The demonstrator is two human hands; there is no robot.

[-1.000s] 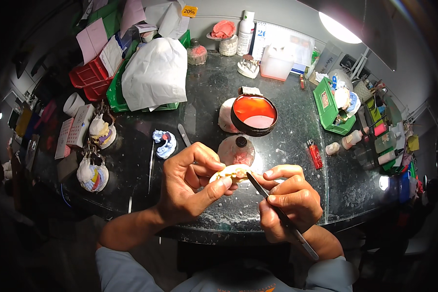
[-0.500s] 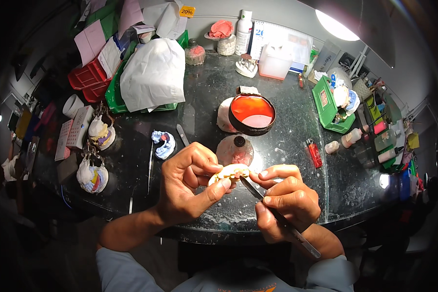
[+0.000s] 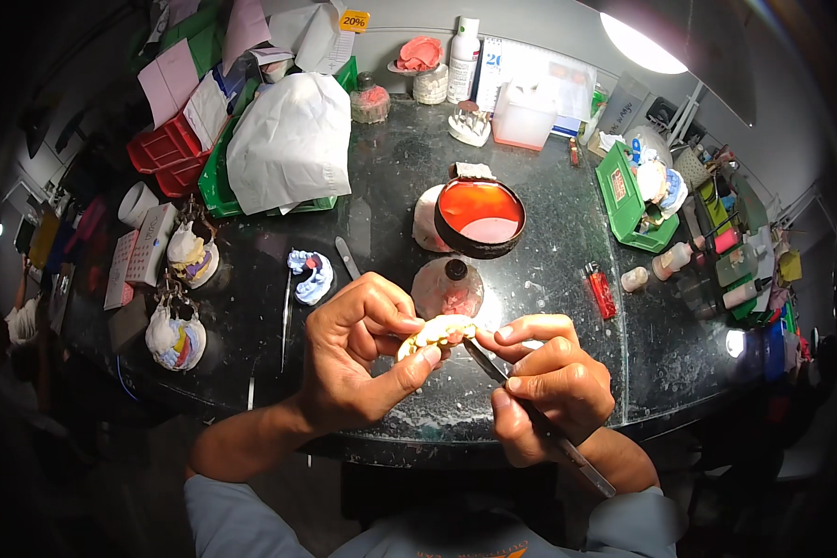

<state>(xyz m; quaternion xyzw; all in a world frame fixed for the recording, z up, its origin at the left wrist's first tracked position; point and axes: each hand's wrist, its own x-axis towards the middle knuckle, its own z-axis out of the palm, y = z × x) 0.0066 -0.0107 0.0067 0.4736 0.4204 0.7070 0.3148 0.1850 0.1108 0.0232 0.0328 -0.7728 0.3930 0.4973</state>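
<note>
Pinching the tooth model (image 3: pixel 445 327) above the surface (image 3: pixel 567 214), my left hand (image 3: pixel 352 346) should treat it as likely light, stiff and chip-prone, holding its outer edges, while my right hand (image 3: pixel 560 391) grips the metal tool (image 3: pixel 581 467), tip at the model.

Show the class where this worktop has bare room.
The black worktop is bare between the round, dark-rimmed red dish and the green plastic box, and between that dish and the crumpled white sheet. It is crowded at left, around the white dental models, and front centre, where the left hand holds a curved cream piece and the right hand a metal tool.
</note>
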